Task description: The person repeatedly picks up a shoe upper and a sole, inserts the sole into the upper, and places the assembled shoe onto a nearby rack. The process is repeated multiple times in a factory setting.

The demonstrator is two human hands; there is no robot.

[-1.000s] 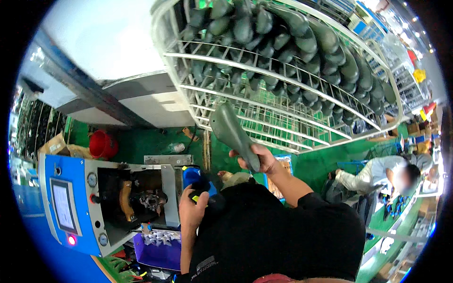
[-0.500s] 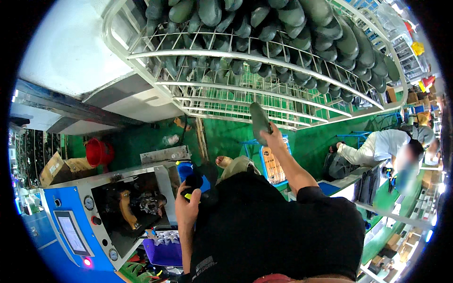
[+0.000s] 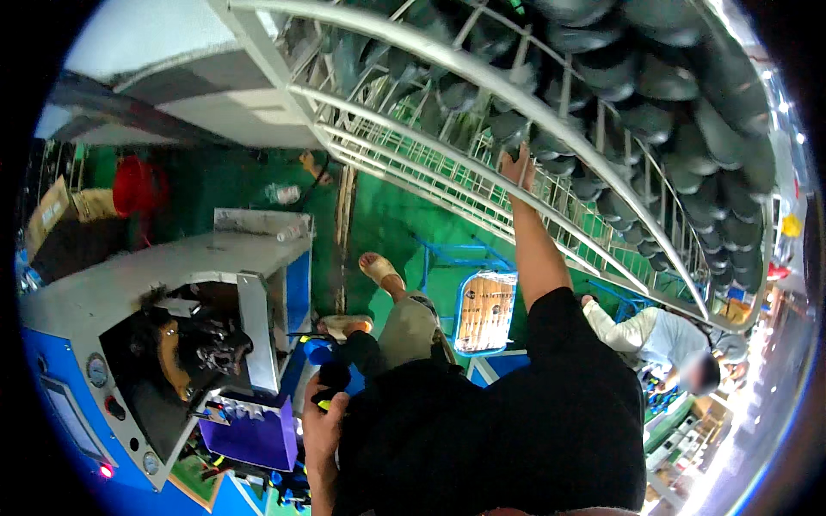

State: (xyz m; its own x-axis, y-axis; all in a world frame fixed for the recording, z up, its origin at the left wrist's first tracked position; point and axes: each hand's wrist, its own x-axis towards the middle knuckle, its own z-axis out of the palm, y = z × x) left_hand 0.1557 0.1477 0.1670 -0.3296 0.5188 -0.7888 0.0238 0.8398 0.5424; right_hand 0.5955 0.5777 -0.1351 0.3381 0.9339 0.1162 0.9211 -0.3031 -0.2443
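Note:
My right arm reaches up and forward to the wire rack (image 3: 413,142). There my right hand (image 3: 519,169) has its fingers at the end of a dark green shoe last (image 3: 508,129), among the other lasts hanging in the rack. Its fingertips are partly lost against the dark shapes. Low at my left side, my left hand (image 3: 323,423) is closed around a black shoe upper (image 3: 335,376) with blue and yellow-green parts. My body and the hand hide part of this upper.
At left stands a blue and grey machine (image 3: 181,258) with gauges and an open chamber. A purple bin (image 3: 249,437) sits beside it. A blue-framed stool (image 3: 484,314) stands between me and the rack. To the right, another person (image 3: 658,340) sits bent over.
My right hand has moved up with the shoe last, from in front of the rack to the lasts in it. My view has turned and come closer to the rack. My left hand keeps its hold.

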